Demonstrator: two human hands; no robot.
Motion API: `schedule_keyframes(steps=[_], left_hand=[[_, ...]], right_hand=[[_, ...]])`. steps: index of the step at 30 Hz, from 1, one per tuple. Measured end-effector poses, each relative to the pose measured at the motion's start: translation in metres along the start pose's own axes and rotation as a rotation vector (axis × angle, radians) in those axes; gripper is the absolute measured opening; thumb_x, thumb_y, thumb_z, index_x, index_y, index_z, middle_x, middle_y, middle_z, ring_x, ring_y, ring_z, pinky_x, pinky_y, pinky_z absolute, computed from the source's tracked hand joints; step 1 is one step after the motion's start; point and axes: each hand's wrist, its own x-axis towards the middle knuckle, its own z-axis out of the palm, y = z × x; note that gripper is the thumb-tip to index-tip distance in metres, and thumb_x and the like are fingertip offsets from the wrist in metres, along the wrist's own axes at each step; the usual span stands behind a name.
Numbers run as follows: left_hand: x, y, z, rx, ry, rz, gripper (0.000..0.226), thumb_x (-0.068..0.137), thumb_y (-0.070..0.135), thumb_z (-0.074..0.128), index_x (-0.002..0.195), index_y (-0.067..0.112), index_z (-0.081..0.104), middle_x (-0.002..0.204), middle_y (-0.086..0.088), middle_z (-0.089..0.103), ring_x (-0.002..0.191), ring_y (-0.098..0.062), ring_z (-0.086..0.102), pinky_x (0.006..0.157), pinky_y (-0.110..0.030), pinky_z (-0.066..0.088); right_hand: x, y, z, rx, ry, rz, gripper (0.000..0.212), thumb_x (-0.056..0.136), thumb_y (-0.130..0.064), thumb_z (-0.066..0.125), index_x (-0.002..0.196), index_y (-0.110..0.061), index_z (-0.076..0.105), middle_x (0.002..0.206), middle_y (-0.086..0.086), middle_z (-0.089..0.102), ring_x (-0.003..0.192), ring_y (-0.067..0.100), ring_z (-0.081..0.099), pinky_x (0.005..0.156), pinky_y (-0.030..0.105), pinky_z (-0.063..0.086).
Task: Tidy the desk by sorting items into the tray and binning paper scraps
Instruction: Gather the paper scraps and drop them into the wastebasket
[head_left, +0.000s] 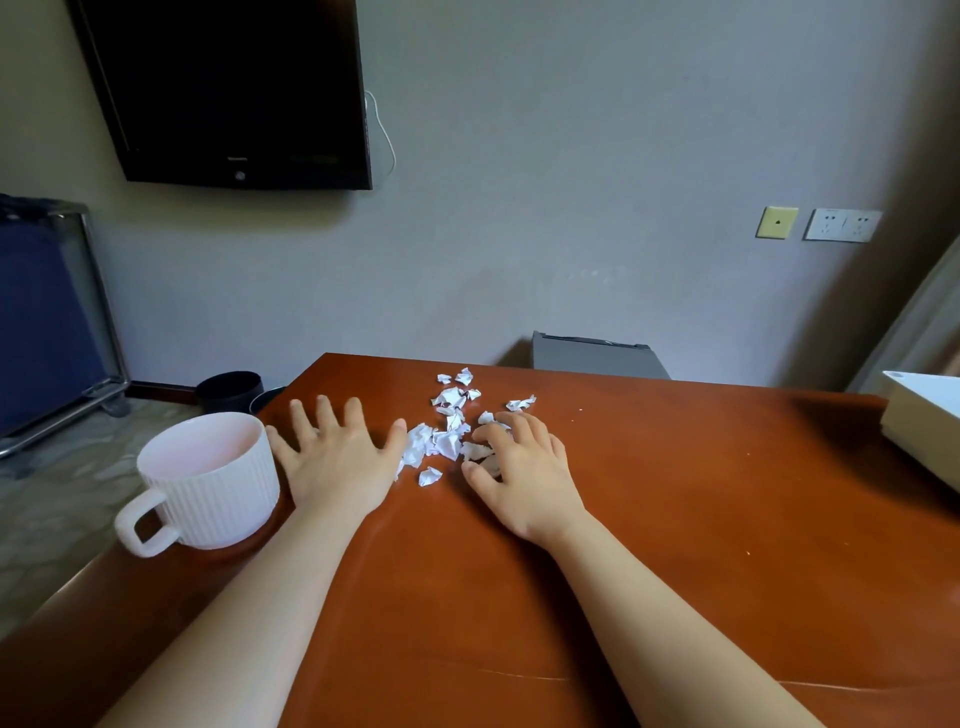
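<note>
Several crumpled white paper scraps (449, 434) lie in a loose pile on the brown wooden desk (675, 545). My left hand (337, 457) lies flat on the desk with fingers spread, its thumb touching the left side of the pile. My right hand (519, 467) rests on the right side of the pile, fingers curled over a few scraps. A white tray (919, 431) sits at the desk's right edge, partly cut off. A black bin (228, 392) stands on the floor beyond the desk's far left corner.
A ribbed white mug (208, 483) stands at the desk's left edge, right beside my left hand. A dark screen hangs on the wall. A blue cart stands on the floor at left. A grey box sits behind the desk.
</note>
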Motion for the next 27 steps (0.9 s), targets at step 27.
schedule_keyframes(steps=[27], left_hand=[[0.031,-0.004,0.01,-0.081,-0.076,0.039,0.062,0.093,0.057,0.028,0.137,0.016,0.041,0.141,-0.011,0.044,0.131,-0.031,0.037,0.107,-0.049,0.028]], right_hand=[[0.012,0.007,0.003,0.106,-0.058,0.017,0.049,0.091,-0.053,0.042,0.133,-0.029,0.043,0.147,-0.003,0.034,0.141,0.019,0.018,0.113,0.038,0.015]])
